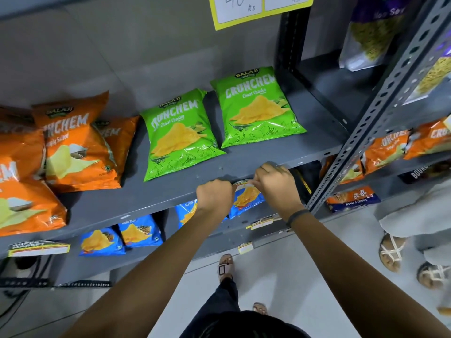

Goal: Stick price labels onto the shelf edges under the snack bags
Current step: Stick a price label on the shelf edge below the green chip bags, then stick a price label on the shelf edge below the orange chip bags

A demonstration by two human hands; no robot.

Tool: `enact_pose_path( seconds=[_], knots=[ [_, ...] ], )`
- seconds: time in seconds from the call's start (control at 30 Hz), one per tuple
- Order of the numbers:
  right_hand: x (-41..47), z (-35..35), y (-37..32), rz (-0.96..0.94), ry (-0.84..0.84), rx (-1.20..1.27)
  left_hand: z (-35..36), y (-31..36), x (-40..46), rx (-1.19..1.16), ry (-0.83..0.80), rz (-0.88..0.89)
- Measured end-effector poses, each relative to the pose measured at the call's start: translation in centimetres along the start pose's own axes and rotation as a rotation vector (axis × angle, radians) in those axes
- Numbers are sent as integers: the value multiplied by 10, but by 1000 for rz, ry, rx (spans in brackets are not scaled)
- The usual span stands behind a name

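Fingers of both my hands — left (214,195), right (277,182) — curl at the shelf edge (151,203), pinching something pale I cannot make out, probably a label. Beyond them lie green snack bags (180,135). Next, I judge — press it flat along the edge.

A grey wall (102,52) stands behind dark grey metal racks (280,154). A slotted upright (380,113) runs down between two bays at the right. The floor (292,264) is pale grey and smooth. Black cables (14,296) lie low at the left. Light is even, with soft glare on the shelf top.
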State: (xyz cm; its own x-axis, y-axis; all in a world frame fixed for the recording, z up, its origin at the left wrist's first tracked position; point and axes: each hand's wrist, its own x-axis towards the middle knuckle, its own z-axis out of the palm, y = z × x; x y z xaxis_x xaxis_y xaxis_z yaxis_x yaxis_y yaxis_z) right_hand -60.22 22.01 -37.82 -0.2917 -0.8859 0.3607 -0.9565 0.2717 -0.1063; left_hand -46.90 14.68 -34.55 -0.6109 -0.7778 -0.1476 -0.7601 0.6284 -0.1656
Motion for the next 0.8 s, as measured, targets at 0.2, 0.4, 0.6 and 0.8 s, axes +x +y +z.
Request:
enact_pose_path(
  seconds=[0.2,0.4,0.6,0.8],
  knots=[
    [12,-20,-1,90,-113,158,-11,3,6,-55,30,-28],
    [11,-25,-7,205,-131,226,-22,5,15,10,-101,-69],
    [-8,-26,-40,314,24,316,-20,-21,-11,-142,-4,-63],
    [-12,-11,-135,285,-58,526,7,-124,-73,-265,121,-221]
  ],
)
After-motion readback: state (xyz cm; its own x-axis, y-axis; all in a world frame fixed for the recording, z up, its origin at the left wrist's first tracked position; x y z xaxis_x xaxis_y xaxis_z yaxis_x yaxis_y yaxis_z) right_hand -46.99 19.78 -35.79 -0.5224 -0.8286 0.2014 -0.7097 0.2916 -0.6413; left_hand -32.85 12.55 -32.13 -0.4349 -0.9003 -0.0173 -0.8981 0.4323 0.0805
